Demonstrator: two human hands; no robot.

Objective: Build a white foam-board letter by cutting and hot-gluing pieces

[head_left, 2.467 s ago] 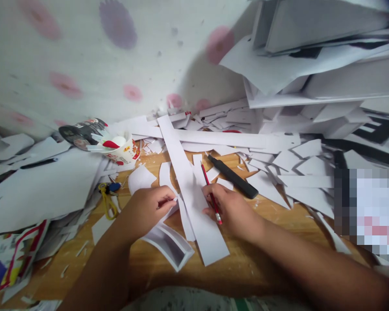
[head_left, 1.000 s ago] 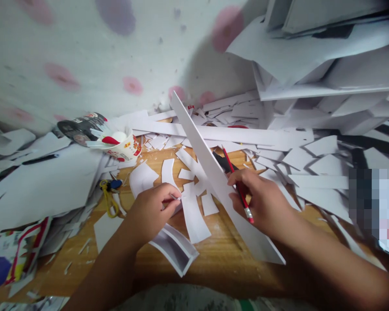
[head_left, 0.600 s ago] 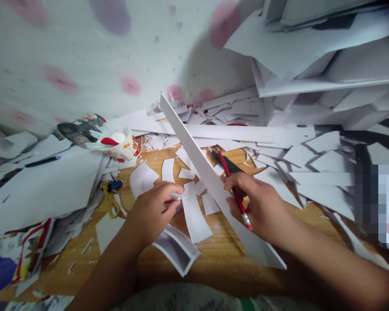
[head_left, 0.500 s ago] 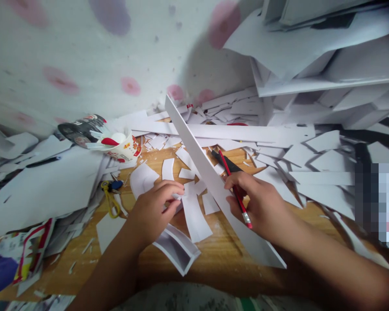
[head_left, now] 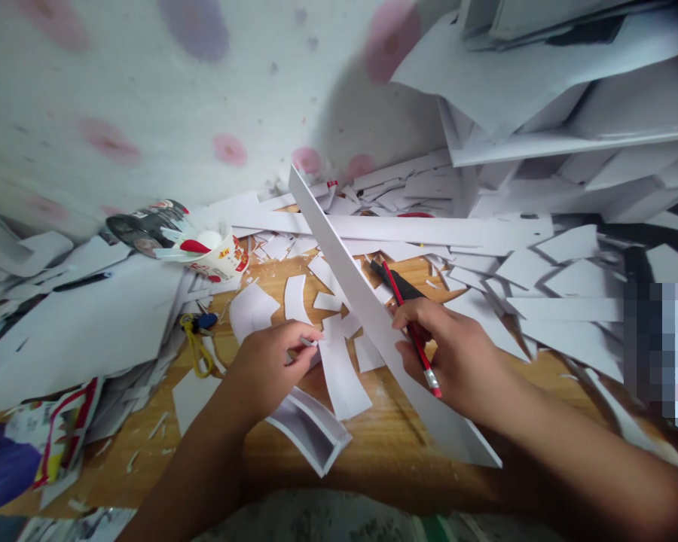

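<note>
My right hand grips a long white foam-board strip, which slants from upper left to lower right. Tucked across the same fingers is a red pencil, its eraser end toward me. My left hand is closed in a pinch, a small white scrap showing between thumb and forefinger. Under it lies a curved white box-like piece with open end facing me. Close by are a curved white strip and a curved white cutout. A black tool lies behind the pencil, partly hidden.
Left of my hands are keys with a yellow loop, a paper cup and a snack wrapper. White offcuts crowd the right side of the wooden table. A white board structure stands at upper right.
Both hands keep nearly the same pose and hold. The whole scene shifts very slightly to the right in view.
</note>
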